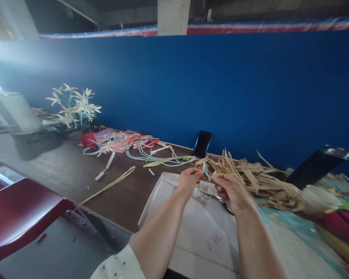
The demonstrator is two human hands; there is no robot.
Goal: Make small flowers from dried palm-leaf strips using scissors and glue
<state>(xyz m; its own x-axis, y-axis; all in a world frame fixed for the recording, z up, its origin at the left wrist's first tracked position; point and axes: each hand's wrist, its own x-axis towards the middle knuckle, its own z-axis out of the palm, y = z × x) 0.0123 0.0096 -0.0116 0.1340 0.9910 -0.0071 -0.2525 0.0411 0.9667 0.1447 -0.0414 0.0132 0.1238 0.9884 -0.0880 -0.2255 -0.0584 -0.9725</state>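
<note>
My left hand (190, 179) is closed in a pinch on a small piece with a pale blue strip (205, 169) and thin straw-coloured parts. Close beside it, my right hand (229, 190) pinches at the same small piece; its fingers hide most of what they hold. Both hands are above a white cardboard box lid (155, 197) with handwriting on it. Partly behind my right hand, scissors (211, 195) lie on the lid among small scraps. A heap of dried leaf strips (258, 178) spreads just beyond and to the right of my right hand.
A phone (203, 144) leans against the blue partition (235, 89). Coiled pale tubing (130, 153) lies left of it. White artificial flowers (78, 102) stand far left, a black flask (317, 166) and white cup (321, 199) right. Red chairs (26, 217) sit left of the table.
</note>
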